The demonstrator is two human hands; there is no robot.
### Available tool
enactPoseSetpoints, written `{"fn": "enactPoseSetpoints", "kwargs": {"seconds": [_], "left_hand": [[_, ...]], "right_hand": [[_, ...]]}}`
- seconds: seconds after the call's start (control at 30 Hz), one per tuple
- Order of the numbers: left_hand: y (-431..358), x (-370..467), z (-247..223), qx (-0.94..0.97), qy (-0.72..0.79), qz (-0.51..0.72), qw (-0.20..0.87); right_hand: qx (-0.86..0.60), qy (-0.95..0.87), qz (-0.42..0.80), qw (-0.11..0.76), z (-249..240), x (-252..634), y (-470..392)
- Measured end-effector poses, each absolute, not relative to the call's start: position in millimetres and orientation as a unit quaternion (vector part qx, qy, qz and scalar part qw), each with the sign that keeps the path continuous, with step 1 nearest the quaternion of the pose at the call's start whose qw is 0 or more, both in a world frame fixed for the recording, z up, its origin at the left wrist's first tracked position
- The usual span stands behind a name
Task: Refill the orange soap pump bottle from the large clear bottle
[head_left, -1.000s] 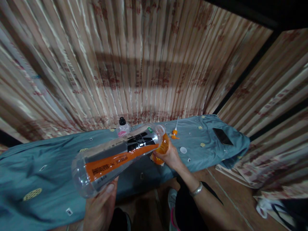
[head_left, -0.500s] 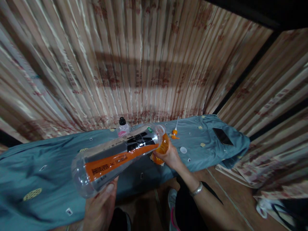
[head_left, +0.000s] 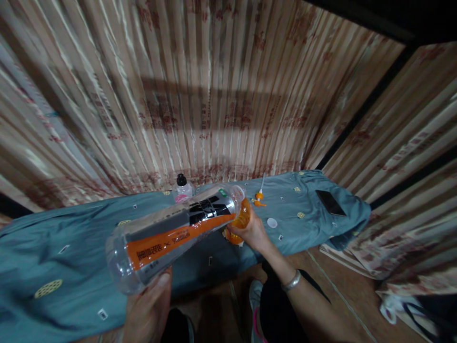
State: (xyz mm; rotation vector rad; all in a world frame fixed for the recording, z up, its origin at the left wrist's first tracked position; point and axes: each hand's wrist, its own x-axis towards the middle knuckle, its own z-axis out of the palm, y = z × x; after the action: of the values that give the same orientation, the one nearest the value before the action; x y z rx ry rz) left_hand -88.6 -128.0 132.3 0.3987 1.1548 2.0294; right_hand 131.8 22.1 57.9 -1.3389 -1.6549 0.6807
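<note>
My left hand [head_left: 150, 302] holds a large clear plastic bottle [head_left: 174, 233] from below near its base. The bottle has an orange, grey and black label and tilts with its neck toward the right. Its mouth lies at the top of a smaller orange bottle [head_left: 243, 216], which my right hand [head_left: 253, 230] grips around its side. Whether liquid passes between them I cannot make out. Beyond my right hand, an orange pump head [head_left: 259, 196] with a pale tube lies on the cloth. A white round cap [head_left: 272, 222] is to the right of that hand.
Teal patterned cloth [head_left: 82, 252] covers the long surface before me. A clear bottle with a black cap [head_left: 182, 186] stands at the back, behind the large bottle. A dark phone [head_left: 330, 203] lies at the right end. Striped curtains [head_left: 214, 95] hang behind and to the right.
My left hand has shifted very slightly, and the large bottle has turned a little in it. My right hand and the orange bottle stay in place.
</note>
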Motion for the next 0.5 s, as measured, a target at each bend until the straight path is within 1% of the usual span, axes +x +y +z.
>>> {"fn": "enactPoseSetpoints", "kwargs": {"seconds": [0.2,0.4,0.5], "left_hand": [[-128.9,-89.5,132.1,0.19,0.459,0.782,0.376],[-131.8,-93.2,118.6,0.195,0.487,0.759,0.386],[-129.9,-92.4,121.3,0.198,0.48,0.766,0.379]], "right_hand": [[-0.545,-0.664,0.275,0.432,58.5,131.6,22.1],[-0.541,-0.67,0.27,0.432,57.5,131.7,22.7],[-0.541,-0.67,0.262,0.437,56.4,131.0,22.9]]}}
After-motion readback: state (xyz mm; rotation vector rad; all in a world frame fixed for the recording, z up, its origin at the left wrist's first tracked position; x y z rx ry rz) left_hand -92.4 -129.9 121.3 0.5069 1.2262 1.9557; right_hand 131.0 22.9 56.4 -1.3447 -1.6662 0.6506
